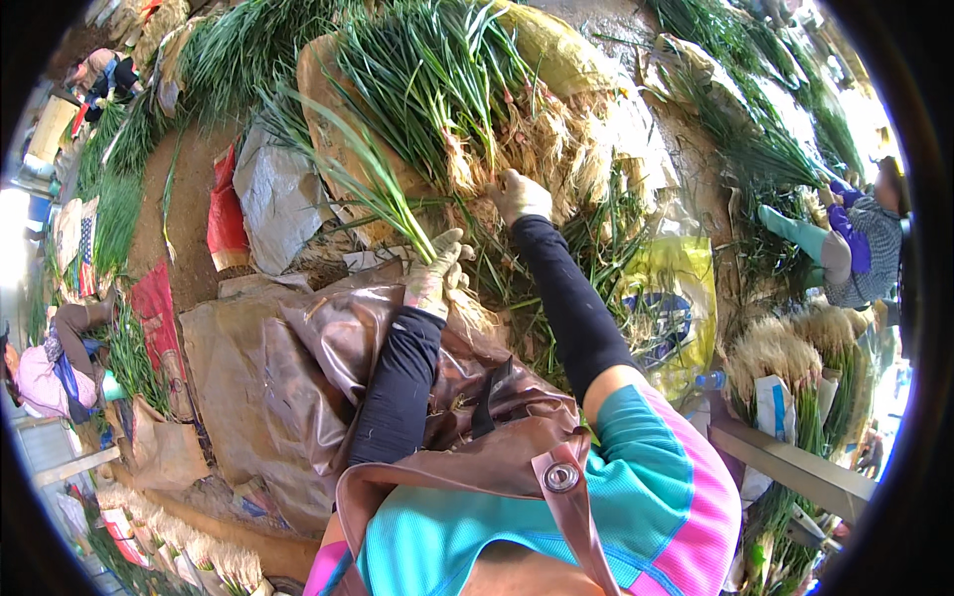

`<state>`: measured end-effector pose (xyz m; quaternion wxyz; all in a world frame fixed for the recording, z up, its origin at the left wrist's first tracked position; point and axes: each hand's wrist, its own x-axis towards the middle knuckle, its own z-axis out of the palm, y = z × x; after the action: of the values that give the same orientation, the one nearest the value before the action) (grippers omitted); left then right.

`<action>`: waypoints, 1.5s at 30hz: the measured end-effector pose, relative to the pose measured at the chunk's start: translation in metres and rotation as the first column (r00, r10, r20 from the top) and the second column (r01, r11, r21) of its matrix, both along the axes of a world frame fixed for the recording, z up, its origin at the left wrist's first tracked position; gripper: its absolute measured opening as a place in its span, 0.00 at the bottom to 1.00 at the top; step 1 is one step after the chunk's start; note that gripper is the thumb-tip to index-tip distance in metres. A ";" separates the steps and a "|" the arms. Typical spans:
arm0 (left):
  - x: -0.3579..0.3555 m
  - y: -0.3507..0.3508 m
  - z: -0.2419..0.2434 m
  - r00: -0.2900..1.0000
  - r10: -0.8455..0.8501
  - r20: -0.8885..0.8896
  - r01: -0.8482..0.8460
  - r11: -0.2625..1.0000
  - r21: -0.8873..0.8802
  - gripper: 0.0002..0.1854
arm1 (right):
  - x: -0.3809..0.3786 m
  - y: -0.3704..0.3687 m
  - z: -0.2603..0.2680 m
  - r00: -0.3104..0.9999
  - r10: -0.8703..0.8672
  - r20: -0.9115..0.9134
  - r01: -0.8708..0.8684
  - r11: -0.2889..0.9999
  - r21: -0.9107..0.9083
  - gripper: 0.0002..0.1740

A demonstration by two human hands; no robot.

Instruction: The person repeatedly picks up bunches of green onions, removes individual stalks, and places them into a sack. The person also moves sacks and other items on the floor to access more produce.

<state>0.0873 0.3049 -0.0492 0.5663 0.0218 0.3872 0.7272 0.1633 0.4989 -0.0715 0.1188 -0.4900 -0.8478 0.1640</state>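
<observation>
My left hand (438,277), in a pale glove, is closed around a small bunch of green allium stalks (399,212), either green garlic or spring onions. Its leaves point up and left, and pale roots (473,311) hang out below the hand. My right hand (524,197), also gloved, reaches to the root end of a large heap of the same plants (447,89). Its fingers are bent at the base of a stalk; whether they grip it is hidden. The heap's leaves lie to the upper left, its reddish stems and tangled roots (574,141) to the right.
A brown apron (335,328) covers my lap. Loose leaves (514,276) and a yellow printed sack (671,313) lie to the right. People sit among plants at right (857,238) and left (56,365); another bends at upper left (104,74). Root-up bundles (775,357) stand at right.
</observation>
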 end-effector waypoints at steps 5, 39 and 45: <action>-0.008 0.004 -0.001 0.984 0.091 -0.154 -0.128 0.961 -0.246 0.13 | 0.001 -0.035 0.013 0.975 0.121 -0.184 -0.118 0.993 0.026 0.11; -0.015 -0.002 -0.036 0.953 0.295 0.067 -0.274 0.937 -0.218 0.09 | 0.010 0.002 -0.008 0.952 0.249 0.179 -0.283 0.938 0.200 0.08; -0.026 -0.008 -0.038 0.985 0.110 -0.130 -0.161 0.849 -0.504 0.16 | 0.038 -0.042 0.044 0.903 0.402 -0.149 -0.412 0.910 -0.041 0.12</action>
<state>0.0611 0.2965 -0.0873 0.4797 -0.1221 0.5937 0.6345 0.2011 0.4569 -0.0279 0.1222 -0.2936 -0.9149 0.2487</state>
